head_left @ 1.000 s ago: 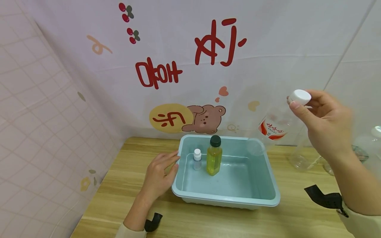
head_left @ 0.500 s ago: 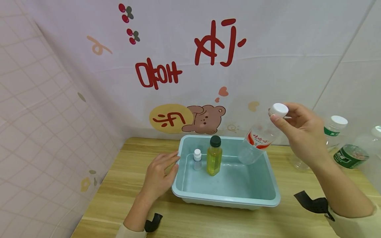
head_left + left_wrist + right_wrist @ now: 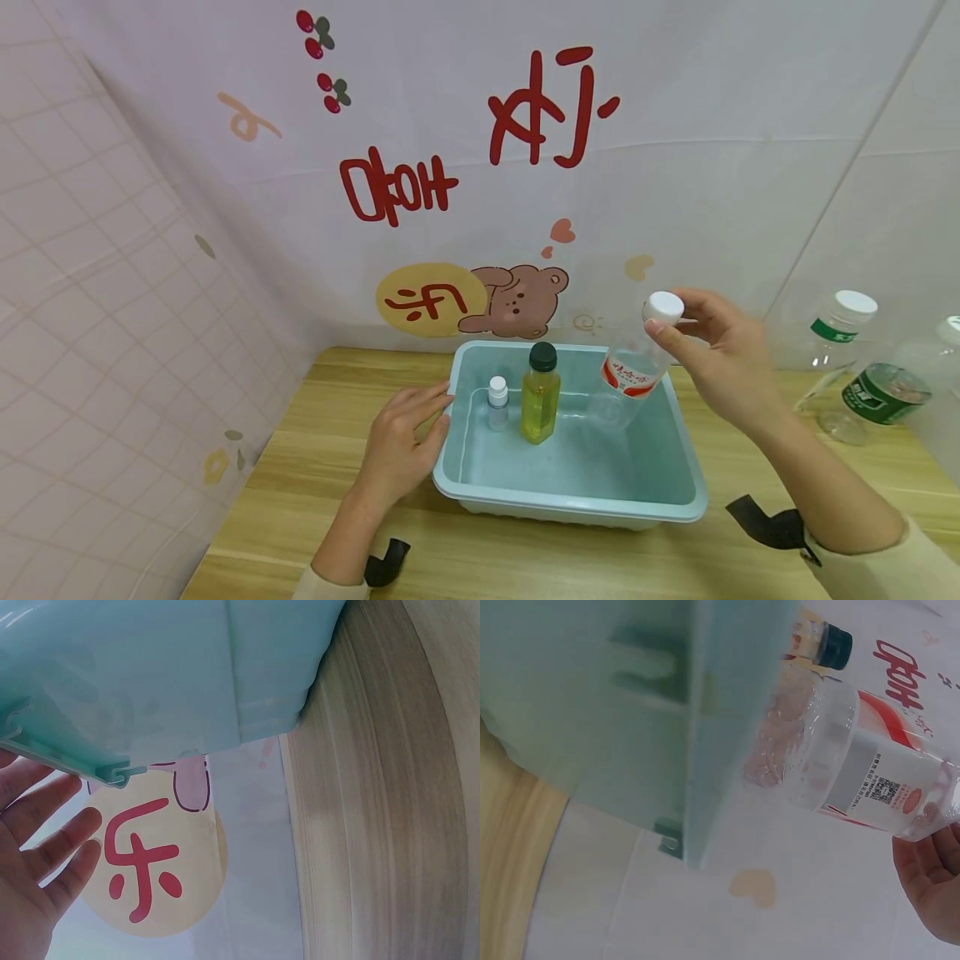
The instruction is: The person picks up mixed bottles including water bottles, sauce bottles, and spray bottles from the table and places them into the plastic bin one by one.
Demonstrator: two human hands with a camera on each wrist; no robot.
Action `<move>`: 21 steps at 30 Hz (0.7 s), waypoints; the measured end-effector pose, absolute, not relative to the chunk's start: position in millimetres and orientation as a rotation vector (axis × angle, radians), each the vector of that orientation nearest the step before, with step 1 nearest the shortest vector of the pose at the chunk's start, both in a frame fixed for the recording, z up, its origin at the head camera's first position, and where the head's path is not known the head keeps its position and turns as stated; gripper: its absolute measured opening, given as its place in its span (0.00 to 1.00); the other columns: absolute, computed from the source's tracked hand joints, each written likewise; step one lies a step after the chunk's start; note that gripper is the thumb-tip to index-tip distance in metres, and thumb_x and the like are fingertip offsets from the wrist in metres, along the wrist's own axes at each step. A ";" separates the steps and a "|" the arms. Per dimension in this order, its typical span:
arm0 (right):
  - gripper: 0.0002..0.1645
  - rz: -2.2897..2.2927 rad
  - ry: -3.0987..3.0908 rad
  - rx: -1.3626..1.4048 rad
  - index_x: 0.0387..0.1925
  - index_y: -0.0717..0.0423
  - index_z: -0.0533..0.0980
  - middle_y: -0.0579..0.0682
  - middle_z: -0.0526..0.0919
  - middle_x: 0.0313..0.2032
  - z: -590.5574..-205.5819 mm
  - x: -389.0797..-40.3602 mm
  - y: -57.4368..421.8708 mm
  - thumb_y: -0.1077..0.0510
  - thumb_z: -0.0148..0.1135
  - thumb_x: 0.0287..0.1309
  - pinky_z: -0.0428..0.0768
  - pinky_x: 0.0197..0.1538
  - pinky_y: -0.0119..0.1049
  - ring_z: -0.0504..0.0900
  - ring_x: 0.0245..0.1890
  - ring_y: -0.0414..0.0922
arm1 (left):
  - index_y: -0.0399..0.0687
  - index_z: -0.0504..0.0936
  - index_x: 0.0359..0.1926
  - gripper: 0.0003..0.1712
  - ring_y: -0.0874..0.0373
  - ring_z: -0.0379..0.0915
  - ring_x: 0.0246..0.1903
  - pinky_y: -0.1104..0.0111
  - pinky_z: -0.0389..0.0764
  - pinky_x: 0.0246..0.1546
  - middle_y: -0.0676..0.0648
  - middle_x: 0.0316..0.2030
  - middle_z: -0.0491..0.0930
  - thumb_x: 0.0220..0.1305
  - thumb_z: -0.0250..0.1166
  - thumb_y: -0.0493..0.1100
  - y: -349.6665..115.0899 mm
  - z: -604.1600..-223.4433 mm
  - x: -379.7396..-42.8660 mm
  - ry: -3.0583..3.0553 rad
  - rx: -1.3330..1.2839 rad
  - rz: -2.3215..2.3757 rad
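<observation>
My right hand (image 3: 720,354) pinches a clear plastic bottle (image 3: 628,375) by its neck, just under the white cap. The bottle tilts, its base reaching down inside the light blue plastic basin (image 3: 570,503). Its red-and-white label (image 3: 889,776) faces the right wrist camera. Inside the basin stand a yellow-green bottle (image 3: 541,404) with a dark cap and a small white-capped bottle (image 3: 497,408). At the basin's left rim rests my left hand (image 3: 401,437), fingers extended; in the left wrist view those fingers (image 3: 56,855) lie beside the rim's edge.
To the right on the wooden table (image 3: 750,467) stand clear bottles, one with a green label (image 3: 877,396) and a white cap (image 3: 855,304). Another white-capped bottle (image 3: 948,342) is cut off by the view's right edge. A printed cloth wall (image 3: 675,192) rises behind the basin.
My right hand has carried the clear bottle left and downward, from above the basin's right side to inside it. The green-labelled bottle behind that arm is now uncovered. My left hand stays put.
</observation>
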State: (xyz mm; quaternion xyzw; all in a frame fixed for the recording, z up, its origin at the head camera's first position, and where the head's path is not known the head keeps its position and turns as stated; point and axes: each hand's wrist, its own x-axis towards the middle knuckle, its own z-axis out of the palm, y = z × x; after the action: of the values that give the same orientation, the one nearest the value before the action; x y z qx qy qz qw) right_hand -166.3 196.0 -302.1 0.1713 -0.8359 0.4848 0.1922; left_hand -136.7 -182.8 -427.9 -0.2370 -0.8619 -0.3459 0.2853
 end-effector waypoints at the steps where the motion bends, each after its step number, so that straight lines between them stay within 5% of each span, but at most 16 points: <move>1: 0.21 1.362 -2.358 0.479 0.59 0.62 0.79 0.36 0.83 0.48 -303.8 -166.3 195.4 0.63 0.69 0.67 0.82 0.43 0.22 0.84 0.44 0.32 | 0.40 0.90 0.52 0.16 0.48 0.82 0.54 0.49 0.85 0.50 0.44 0.57 0.86 0.63 0.70 0.34 -182.7 -428.0 -136.7 -2.301 -0.634 -0.922; 21: 0.20 1.363 -2.539 0.500 0.57 0.58 0.80 0.51 0.86 0.48 -328.3 -168.9 189.1 0.56 0.72 0.66 0.86 0.40 0.31 0.86 0.43 0.35 | 0.39 0.90 0.52 0.16 0.48 0.82 0.53 0.49 0.85 0.50 0.44 0.57 0.86 0.63 0.70 0.34 -182.4 -428.0 -136.3 -2.311 -0.626 -0.918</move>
State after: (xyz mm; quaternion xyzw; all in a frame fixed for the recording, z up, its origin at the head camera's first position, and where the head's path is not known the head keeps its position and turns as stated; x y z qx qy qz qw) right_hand -168.9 189.1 -328.3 0.1701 -0.8631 0.4631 0.1081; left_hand -136.3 -182.4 -428.0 -0.2340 -0.8639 -0.3433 0.2848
